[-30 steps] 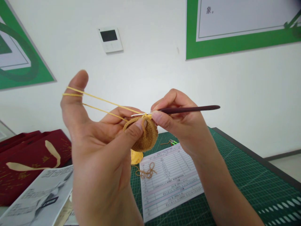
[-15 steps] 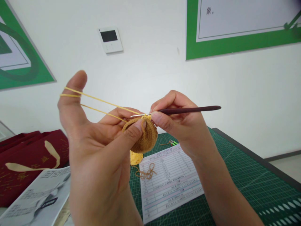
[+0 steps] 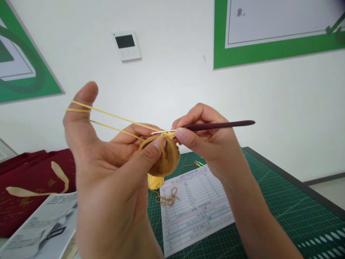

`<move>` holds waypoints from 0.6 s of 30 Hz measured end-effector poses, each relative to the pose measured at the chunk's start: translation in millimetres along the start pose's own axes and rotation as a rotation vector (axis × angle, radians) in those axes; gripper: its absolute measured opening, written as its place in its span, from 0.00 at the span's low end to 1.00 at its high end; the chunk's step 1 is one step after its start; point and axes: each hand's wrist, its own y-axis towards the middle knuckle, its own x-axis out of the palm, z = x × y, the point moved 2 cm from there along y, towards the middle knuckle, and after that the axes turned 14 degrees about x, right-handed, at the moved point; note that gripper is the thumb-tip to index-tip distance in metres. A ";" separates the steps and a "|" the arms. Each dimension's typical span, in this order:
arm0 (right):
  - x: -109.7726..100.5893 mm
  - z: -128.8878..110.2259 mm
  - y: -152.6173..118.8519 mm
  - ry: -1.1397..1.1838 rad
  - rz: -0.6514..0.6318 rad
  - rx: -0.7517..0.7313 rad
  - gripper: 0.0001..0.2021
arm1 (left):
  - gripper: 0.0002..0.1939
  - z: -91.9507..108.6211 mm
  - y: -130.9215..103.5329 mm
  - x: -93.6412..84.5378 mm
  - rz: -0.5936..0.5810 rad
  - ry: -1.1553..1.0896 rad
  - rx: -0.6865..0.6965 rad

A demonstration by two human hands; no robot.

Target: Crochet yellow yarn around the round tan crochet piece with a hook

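Note:
My left hand (image 3: 115,169) pinches a round brown crocheted piece (image 3: 168,160) between thumb and fingers. Its index finger stands up, with yellow yarn (image 3: 115,116) looped around it and running taut down to the piece's upper edge. In my right hand (image 3: 207,135) is a crochet hook (image 3: 221,126) with a dark handle, held nearly level between thumb and fingers. The hook's metal tip points left at the yellow stitches (image 3: 169,134) along the top edge. My left thumb covers part of the brown piece, and a short brown yarn strand hangs across its front.
Below lie a printed sheet (image 3: 196,212), a loose brown yarn tangle (image 3: 168,198), a yellow yarn ball (image 3: 155,181) and green-handled snips (image 3: 198,163) on a green cutting mat (image 3: 269,194). Dark red bags (image 3: 35,180) and papers (image 3: 40,223) are at left. A white wall stands behind.
My left hand and the crocheted piece have shifted slightly left. The hook and right hand have moved a touch to the right.

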 end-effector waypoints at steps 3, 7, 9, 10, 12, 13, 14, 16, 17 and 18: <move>-1.2 -0.1 0.0 0.010 -0.013 -0.012 0.12 | 0.50 1.3 -0.8 0.4 0.003 0.011 0.005; -1.7 -1.1 0.3 0.009 -0.011 -0.017 0.11 | 0.49 1.6 -0.8 0.5 -0.009 0.030 0.005; -1.5 -1.7 -0.1 0.006 -0.005 -0.018 0.11 | 0.49 1.2 -0.3 0.9 -0.016 0.024 0.009; -1.4 -2.0 -0.3 0.005 -0.004 -0.017 0.11 | 0.49 1.0 -0.1 1.2 -0.020 0.017 0.011; -1.4 -2.1 -0.9 0.005 -0.001 -0.015 0.11 | 0.49 0.9 -0.1 1.7 -0.017 0.010 0.014; -1.5 -2.1 -1.1 0.006 -0.001 -0.013 0.11 | 0.49 1.0 -0.2 1.8 -0.008 0.011 0.014; -1.8 -1.9 -1.2 0.007 0.000 -0.011 0.11 | 0.50 1.1 -0.4 1.8 0.002 0.015 0.009; -2.3 -1.9 -1.3 0.010 -0.004 -0.015 0.11 | 0.50 1.6 -0.8 1.6 0.016 0.020 0.004; -2.6 -2.0 -1.2 0.013 -0.006 -0.020 0.11 | 0.50 1.7 -0.9 1.6 0.014 0.026 0.003; -2.7 -2.2 -1.2 0.014 -0.007 -0.023 0.11 | 0.50 1.9 -0.9 1.6 0.015 0.036 0.008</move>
